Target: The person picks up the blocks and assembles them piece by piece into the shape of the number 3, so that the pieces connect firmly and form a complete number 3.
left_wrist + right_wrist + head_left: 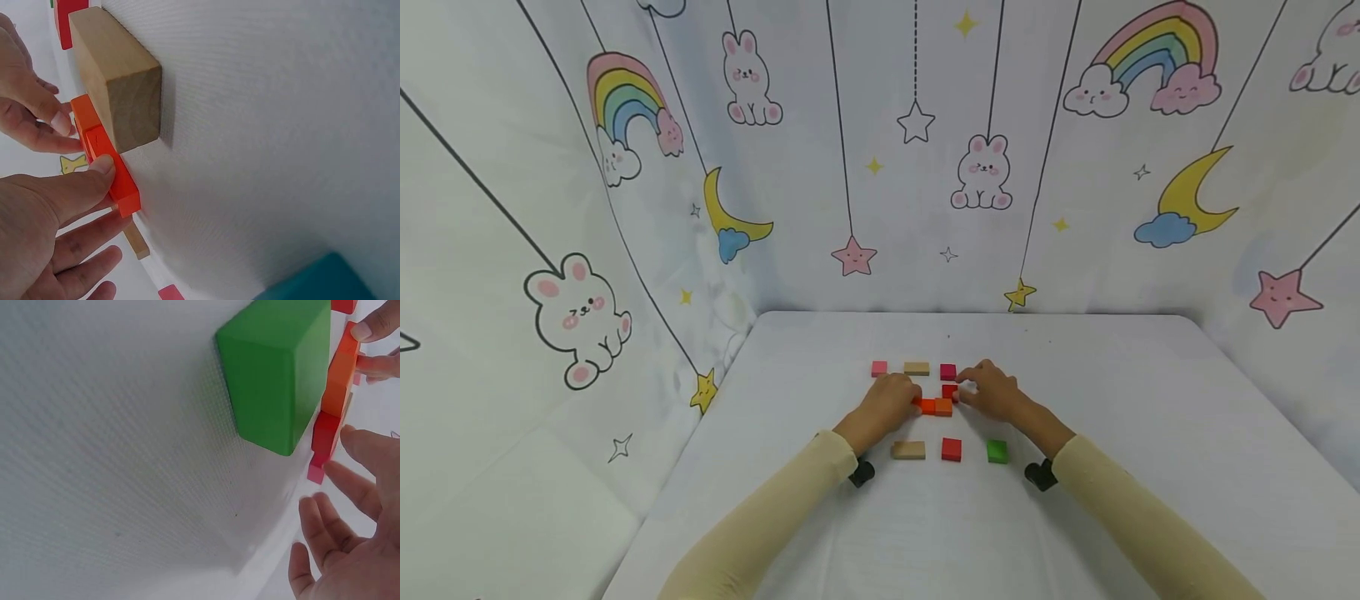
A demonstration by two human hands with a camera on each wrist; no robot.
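Note:
My left hand (891,402) pinches a bright red-orange block (119,181) between thumb and fingers. That block meets the end of an orange block (943,407) on the white table. Just behind the orange one is a red block (950,392), partly covered by the fingers of my right hand (996,393). Those fingers are spread and loosely bent; in the right wrist view the thumb and index fingertips are close to the red block (325,434), and contact is hard to tell. A dark pink block (948,372) lies beyond it.
Nearer me lie a wooden block (908,450), a red block (951,450) and a green block (997,452). A pink block (879,367) and another wooden block (917,368) are at the back. A teal block (325,281) shows only in the left wrist view.

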